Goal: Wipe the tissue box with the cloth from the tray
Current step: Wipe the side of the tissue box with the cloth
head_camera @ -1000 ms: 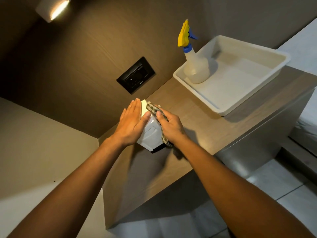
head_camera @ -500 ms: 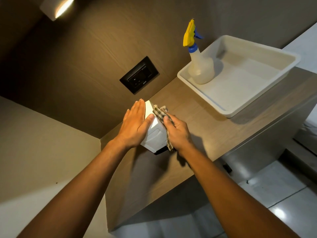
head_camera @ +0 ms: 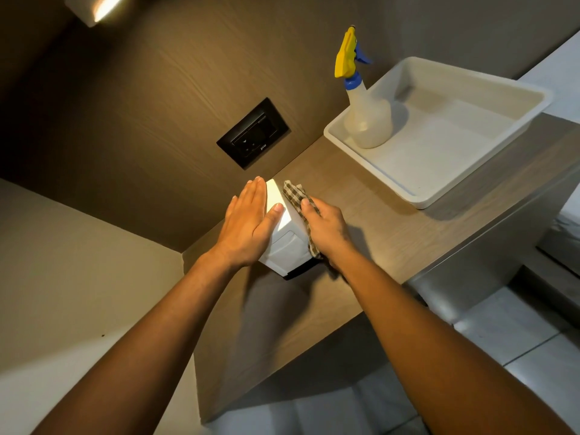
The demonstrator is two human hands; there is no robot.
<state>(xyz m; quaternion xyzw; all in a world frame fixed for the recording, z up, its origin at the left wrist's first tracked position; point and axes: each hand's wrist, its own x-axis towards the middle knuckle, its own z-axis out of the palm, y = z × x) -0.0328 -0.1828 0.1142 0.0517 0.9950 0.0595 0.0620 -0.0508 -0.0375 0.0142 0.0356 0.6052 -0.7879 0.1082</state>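
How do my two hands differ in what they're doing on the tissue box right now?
The left hand lies flat and bare against the left side of the tissue box, steadying it. The right hand presses the checked cloth against the box's right side. The left fingers are straight; the right fingers curl over the cloth. Both hands touch the box.

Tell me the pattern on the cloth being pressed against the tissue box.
The cloth is checked, dark brown and pale, seen in the head view.
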